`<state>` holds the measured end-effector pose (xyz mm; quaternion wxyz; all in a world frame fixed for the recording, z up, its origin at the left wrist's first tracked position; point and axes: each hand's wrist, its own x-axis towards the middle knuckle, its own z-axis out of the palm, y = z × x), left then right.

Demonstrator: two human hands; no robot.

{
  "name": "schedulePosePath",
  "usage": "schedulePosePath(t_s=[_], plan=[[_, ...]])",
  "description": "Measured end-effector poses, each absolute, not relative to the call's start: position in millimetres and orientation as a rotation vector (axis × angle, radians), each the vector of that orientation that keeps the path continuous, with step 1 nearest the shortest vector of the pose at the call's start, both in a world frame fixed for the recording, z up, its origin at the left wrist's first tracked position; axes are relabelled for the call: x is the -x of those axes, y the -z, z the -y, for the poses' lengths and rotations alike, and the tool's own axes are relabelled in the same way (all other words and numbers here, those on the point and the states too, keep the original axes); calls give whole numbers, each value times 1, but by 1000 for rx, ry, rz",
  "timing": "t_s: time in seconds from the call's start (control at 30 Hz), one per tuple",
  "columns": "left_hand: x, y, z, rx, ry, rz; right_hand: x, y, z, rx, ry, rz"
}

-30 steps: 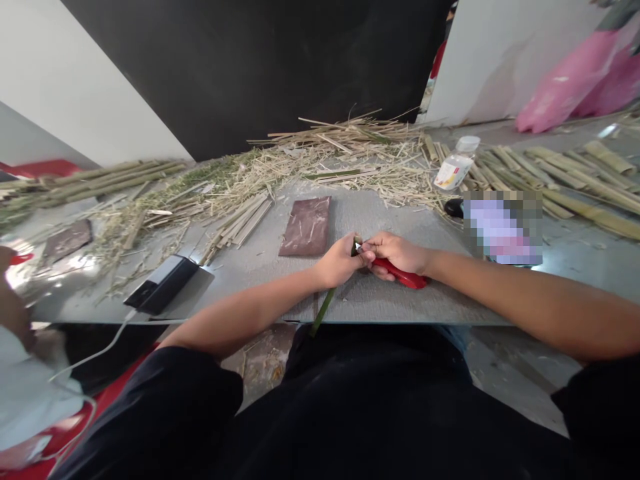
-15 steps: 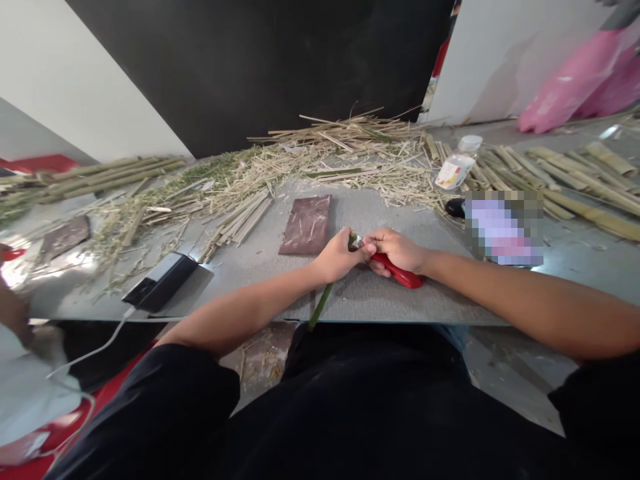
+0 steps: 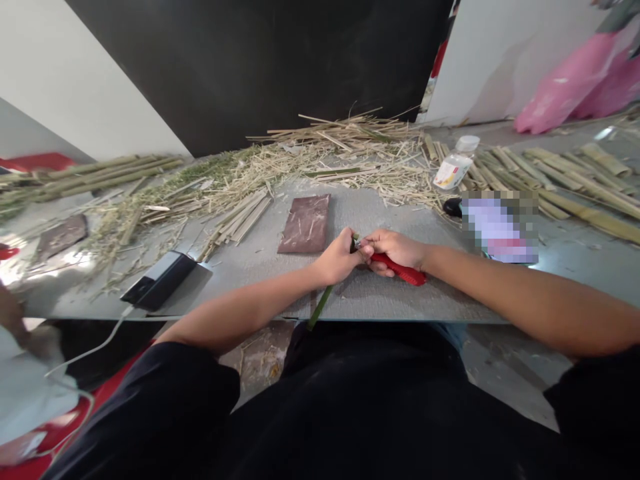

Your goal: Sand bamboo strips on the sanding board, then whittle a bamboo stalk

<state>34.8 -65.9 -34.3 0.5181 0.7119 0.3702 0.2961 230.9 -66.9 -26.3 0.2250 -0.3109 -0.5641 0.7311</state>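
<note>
My left hand (image 3: 341, 257) is closed around a green bamboo strip (image 3: 320, 305), whose lower end slants down over the table's front edge. The strip's upper tip pokes out just above my thumb. In my right hand (image 3: 393, 249) is a red-handled utility knife (image 3: 404, 272), its handle angled toward the lower right. Both hands touch each other where the blade end meets the strip, and my fingers hide most of the blade. A brown cloth-like pad (image 3: 305, 224) lies on the table just beyond my left hand.
Bamboo shavings (image 3: 280, 163) are heaped along the back, with a bundle of thin strips (image 3: 243, 220) at left. Split bamboo pieces (image 3: 585, 177), a bottle (image 3: 456, 163) and a blurred phone (image 3: 497, 230) are on the right. A black device (image 3: 160, 280) with a cable sits at front left.
The knife handle has rolled slightly in my right hand, and the strip's upper end has turned and shows less. Otherwise my hands stay in nearly the same place.
</note>
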Motion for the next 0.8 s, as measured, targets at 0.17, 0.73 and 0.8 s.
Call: schedulePosePath(t_s=[0.17,0.73,0.8], plan=[[-38,36,66,-1682,-739,-978,-223,29,73,944,-1721,1563],[-41,21,71,-1338,-750,-914,-221,35,68,987,-1563,1488],[-42,22,71,-1309,-752,-910,-221,36,68,991,-1557,1477]])
